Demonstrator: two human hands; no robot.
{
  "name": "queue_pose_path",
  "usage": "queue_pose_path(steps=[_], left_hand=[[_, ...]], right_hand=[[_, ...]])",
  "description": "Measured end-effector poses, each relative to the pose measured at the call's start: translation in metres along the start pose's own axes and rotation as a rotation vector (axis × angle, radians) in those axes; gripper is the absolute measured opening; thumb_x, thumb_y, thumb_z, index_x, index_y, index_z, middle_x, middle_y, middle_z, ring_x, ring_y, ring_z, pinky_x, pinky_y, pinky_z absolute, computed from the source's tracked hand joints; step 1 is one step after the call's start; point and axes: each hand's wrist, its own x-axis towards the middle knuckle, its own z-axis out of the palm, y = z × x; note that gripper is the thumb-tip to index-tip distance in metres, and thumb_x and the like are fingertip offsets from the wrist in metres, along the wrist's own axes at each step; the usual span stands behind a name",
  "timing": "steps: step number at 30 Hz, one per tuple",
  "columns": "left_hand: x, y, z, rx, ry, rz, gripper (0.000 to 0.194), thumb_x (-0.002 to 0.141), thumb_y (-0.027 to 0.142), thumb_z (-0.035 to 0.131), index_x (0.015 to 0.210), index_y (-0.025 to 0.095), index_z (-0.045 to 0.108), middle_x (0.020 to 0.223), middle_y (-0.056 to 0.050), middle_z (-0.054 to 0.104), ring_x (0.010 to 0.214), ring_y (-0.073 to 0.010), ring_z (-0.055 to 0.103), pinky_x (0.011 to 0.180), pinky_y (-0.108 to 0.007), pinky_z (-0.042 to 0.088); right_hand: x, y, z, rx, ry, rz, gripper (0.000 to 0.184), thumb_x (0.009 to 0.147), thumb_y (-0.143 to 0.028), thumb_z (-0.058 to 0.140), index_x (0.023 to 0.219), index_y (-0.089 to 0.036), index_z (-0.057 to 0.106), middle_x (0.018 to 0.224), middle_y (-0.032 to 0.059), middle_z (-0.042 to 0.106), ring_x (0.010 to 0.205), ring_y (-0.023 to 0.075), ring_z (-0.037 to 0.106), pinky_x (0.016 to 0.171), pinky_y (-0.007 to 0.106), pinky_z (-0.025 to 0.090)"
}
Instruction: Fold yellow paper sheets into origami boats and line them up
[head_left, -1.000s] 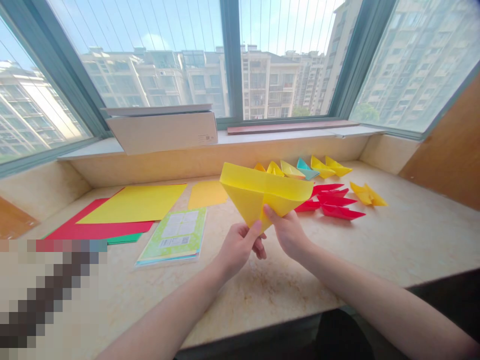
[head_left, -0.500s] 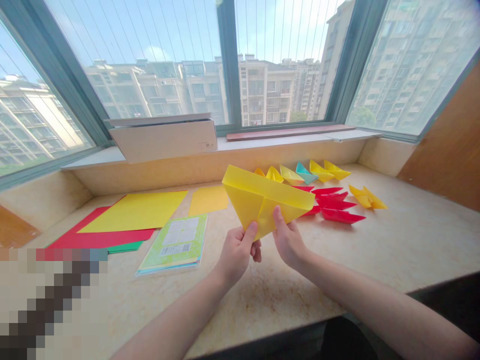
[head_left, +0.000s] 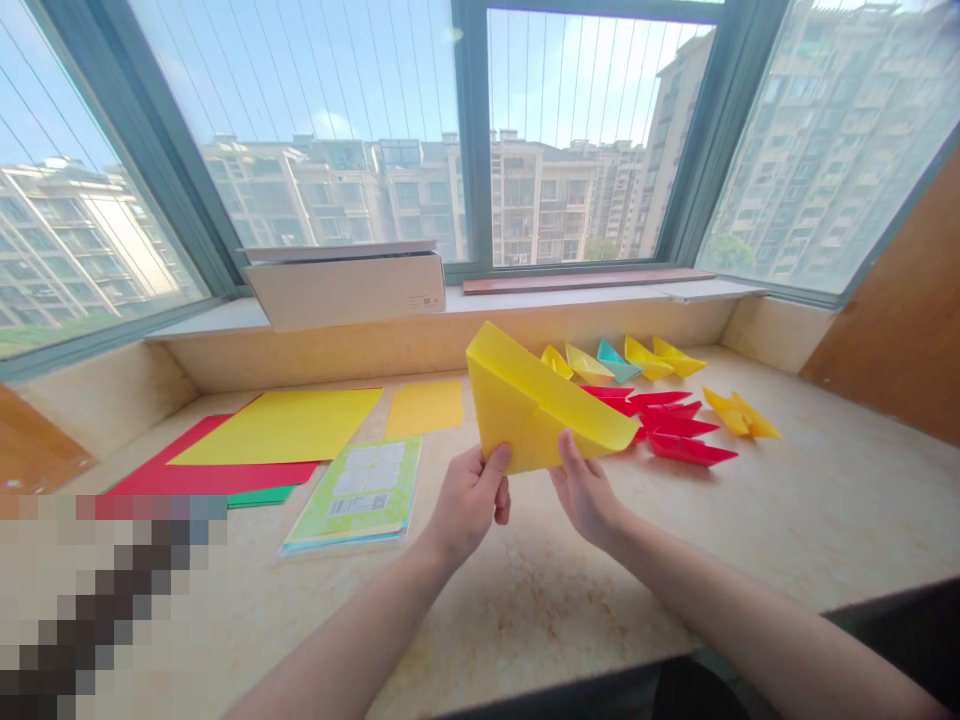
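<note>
Between my two hands, a folded sheet of yellow paper is held up above the stone counter. It is a hat-like shape with a broad folded band along its top, tilted down to the right. My left hand pinches its lower left corner, thumb on the near face. My right hand grips the lower right edge, thumb also in front; the fingers behind the paper are hidden. Behind it to the right lie several red paper boats, partly covered by the yellow paper.
A row of small paper boats, one of them a blue boat, stands along the back. A yellow boat lies at right. Left are yellow sheets, a red sheet and a paper packet. A white box rests on the sill.
The yellow paper has turned and tilted: its centre seam no longer shows, and its top now opens wider with the right end lower. Both hands still hold it. The view has shifted slightly.
</note>
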Motion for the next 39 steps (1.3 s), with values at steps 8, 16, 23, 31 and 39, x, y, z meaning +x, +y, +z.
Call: queue_pose_path(steps=[8, 16, 23, 31, 39], left_hand=[[0.005, -0.006, -0.002, -0.117, 0.079, -0.019, 0.052, 0.088, 0.062, 0.052, 0.062, 0.018, 0.048, 0.038, 0.007, 0.043, 0.032, -0.0069, 0.040, 0.039, -0.020, 0.027], [0.018, -0.002, -0.035, 0.137, 0.045, 0.017, 0.050, 0.090, 0.056, 0.053, 0.056, 0.018, 0.047, 0.035, 0.004, 0.046, 0.033, -0.0076, 0.041, 0.040, -0.020, 0.028], [0.015, 0.006, -0.045, 0.355, -0.272, -0.095, 0.039, 0.089, 0.047, 0.056, 0.064, 0.018, 0.054, 0.034, 0.005, 0.048, 0.031, -0.0079, 0.041, 0.038, -0.018, 0.028], [0.005, 0.000, -0.020, 0.215, -0.173, -0.059, 0.036, 0.086, 0.047, 0.062, 0.069, 0.016, 0.057, 0.040, 0.005, 0.050, 0.034, -0.0079, 0.044, 0.038, -0.017, 0.031], [0.002, 0.000, -0.011, -0.120, -0.085, 0.072, 0.044, 0.092, 0.055, 0.051, 0.079, 0.014, 0.058, 0.058, 0.001, 0.057, 0.044, -0.0097, 0.054, 0.046, -0.022, 0.043]], right_hand=[[0.006, -0.001, -0.004, 0.036, 0.133, 0.022, 0.057, 0.086, -0.051, 0.065, 0.137, -0.030, 0.052, 0.126, 0.0075, 0.066, 0.123, 0.0291, 0.057, 0.099, 0.046, 0.052], [0.015, -0.036, -0.018, 0.075, -0.068, 0.150, 0.059, 0.086, -0.067, 0.053, 0.133, -0.030, 0.056, 0.129, 0.0064, 0.066, 0.123, 0.0321, 0.058, 0.097, 0.049, 0.049], [0.032, -0.056, -0.053, -0.274, -0.255, 0.296, 0.059, 0.079, -0.049, 0.075, 0.131, -0.027, 0.057, 0.122, 0.0106, 0.069, 0.111, 0.0298, 0.065, 0.099, 0.049, 0.047], [0.018, -0.036, -0.029, -0.252, -0.128, 0.228, 0.054, 0.070, -0.035, 0.084, 0.114, -0.025, 0.054, 0.110, 0.0082, 0.071, 0.095, 0.0274, 0.071, 0.079, 0.040, 0.058], [0.017, -0.037, -0.021, -0.186, 0.065, 0.116, 0.061, 0.067, -0.038, 0.086, 0.115, -0.027, 0.051, 0.107, 0.0063, 0.072, 0.094, 0.0274, 0.070, 0.078, 0.039, 0.058]])
